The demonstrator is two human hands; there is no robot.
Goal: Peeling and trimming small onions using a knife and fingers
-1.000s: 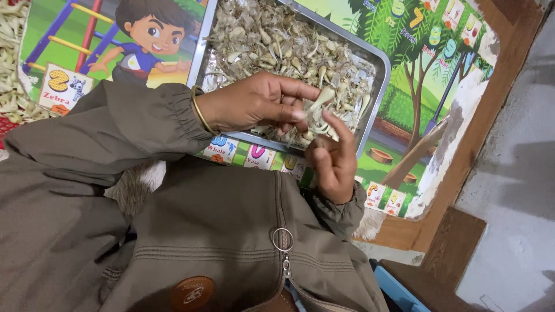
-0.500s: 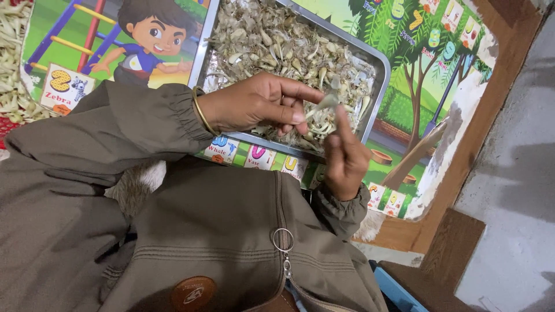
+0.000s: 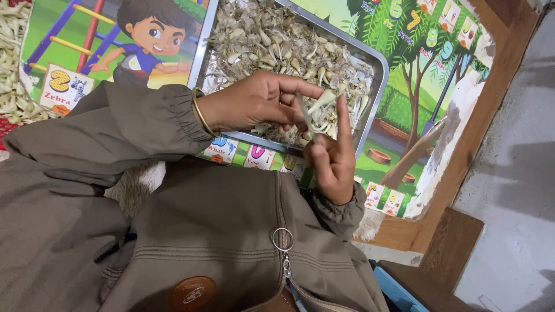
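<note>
Peeling looks to be the step in hand: above the near edge of the metal tray (image 3: 378,63), the left hand (image 3: 254,104) pinches a pale garlic clove (image 3: 321,101) between thumb and fingertips, while the right hand (image 3: 329,162), just below it, is loosely curled with its forefinger raised against the clove. Pulling the skin free would call for a firm pinch and a small twist. Which bits in the tray are cloves or husk is hard to tell; the heap (image 3: 11,69) left of the tray is cut off.
</note>
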